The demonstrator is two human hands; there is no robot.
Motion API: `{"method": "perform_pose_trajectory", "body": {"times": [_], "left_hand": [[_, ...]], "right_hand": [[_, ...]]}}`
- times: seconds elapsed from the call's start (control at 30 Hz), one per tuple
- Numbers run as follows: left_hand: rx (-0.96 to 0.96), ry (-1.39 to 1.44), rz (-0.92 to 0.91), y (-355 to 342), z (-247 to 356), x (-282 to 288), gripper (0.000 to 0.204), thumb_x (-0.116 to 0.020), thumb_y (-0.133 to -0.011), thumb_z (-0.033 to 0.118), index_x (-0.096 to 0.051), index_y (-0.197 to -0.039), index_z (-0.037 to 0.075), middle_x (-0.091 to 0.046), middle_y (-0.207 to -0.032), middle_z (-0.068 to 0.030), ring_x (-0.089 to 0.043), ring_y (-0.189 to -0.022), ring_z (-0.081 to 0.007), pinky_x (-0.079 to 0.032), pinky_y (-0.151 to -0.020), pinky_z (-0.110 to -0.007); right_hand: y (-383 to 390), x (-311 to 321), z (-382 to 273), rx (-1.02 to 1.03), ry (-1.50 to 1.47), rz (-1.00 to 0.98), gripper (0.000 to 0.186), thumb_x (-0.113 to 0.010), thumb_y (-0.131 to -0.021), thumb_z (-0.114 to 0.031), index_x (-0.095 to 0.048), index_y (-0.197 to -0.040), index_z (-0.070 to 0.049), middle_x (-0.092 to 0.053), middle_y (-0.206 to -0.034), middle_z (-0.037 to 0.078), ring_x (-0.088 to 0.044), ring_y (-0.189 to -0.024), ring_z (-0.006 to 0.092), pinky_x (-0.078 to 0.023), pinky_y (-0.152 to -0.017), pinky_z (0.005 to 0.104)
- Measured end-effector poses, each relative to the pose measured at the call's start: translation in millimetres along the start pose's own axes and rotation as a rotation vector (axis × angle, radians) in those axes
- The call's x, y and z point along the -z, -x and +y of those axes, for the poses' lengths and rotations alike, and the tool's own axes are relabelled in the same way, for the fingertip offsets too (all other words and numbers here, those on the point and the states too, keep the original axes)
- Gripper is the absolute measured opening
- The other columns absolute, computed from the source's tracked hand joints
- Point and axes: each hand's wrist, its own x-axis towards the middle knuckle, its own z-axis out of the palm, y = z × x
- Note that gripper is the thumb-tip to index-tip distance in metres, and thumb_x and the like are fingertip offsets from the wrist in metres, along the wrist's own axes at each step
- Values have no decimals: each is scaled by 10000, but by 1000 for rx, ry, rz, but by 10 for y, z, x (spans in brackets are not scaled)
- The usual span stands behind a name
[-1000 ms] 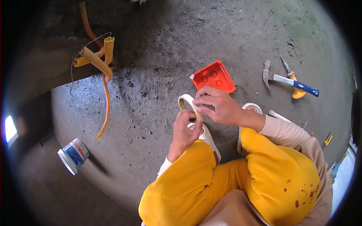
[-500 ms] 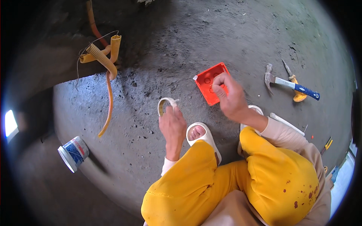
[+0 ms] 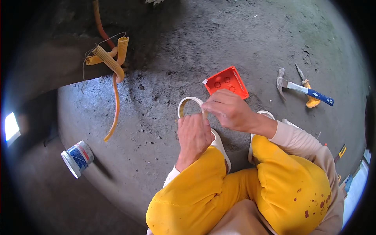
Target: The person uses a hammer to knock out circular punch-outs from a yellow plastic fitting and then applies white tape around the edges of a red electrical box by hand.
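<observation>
My left hand (image 3: 192, 137), fingers wrapped over its lower edge, holds a white roll of tape (image 3: 182, 107) with a yellowish inner ring. My right hand (image 3: 227, 111) has its fingertips pinched on the right side of the roll, at the tape. Just beyond my hands a red square plastic box (image 3: 229, 80), with round knockouts in its floor, lies open side up on the rough grey floor (image 3: 149, 98). My white sandals (image 3: 219, 147) are below the hands, between them and my bent knees in yellow trousers.
Orange corrugated conduits (image 3: 107, 58) with wire protrude from a dark recess at upper left. A bucket (image 3: 78, 158) lies tipped at left. At right lie a hammer (image 3: 303, 89), a yellow-handled chisel-like tool (image 3: 311, 98), a white bar (image 3: 289, 123) and a small yellow-handled tool (image 3: 341, 151).
My right hand moved away from the roll, up over the red box, then returned to the tape. My left hand shifted left with the roll, then back rightward, now back upward.
</observation>
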Motion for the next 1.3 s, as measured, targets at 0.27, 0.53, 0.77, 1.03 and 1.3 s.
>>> {"method": "perform_pose_trajectory", "body": {"times": [0.27,0.53,0.77,1.03,1.3], "left_hand": [[232,-105,0,-38,-6,-39,149,-514,-949,155,-540,-841,56,-543,-669,-154,-538,-658,-366,-373,-644,-458],[394,388,44,24,-157,-151,216,-472,-958,184,-541,-819,35,-572,-683,-144,-536,-617,-355,-382,-578,-438],[386,-123,-135,223,-660,-702,336,-627,-904,306,-604,-974,-22,-602,-965,-198,-560,-936,-357,-423,-816,-462],[515,526,-59,-174,-282,-260,349,-687,-894,260,-663,-1099,-22,-664,-1023,-154,-641,-918,-232,-483,-840,-334],[454,903,-187,-653,-139,-461,218,-713,-888,184,-713,-939,-28,-709,-848,-64,-639,-791,-114,-503,-765,-265]], "right_hand": [[-71,-116,-172,7,165,68,285,-667,-685,16,-666,-967,-29,-502,-766,73,-536,-775,263,-450,-698,373],[-107,-27,-143,198,241,85,153,-610,-757,-93,-647,-904,-72,-535,-831,79,-546,-835,275,-419,-872,447],[-115,111,24,-691,-675,248,299,-538,-978,-258,-659,-1123,-25,-634,-1044,56,-586,-972,184,-434,-929,379],[249,114,270,-817,-1163,316,495,-436,-1027,-384,-595,-1257,25,-632,-1179,88,-554,-1129,169,-386,-1003,332],[255,291,215,-741,-772,80,411,-569,-967,-276,-574,-1229,41,-659,-1099,104,-576,-1075,138,-434,-958,322]]}}
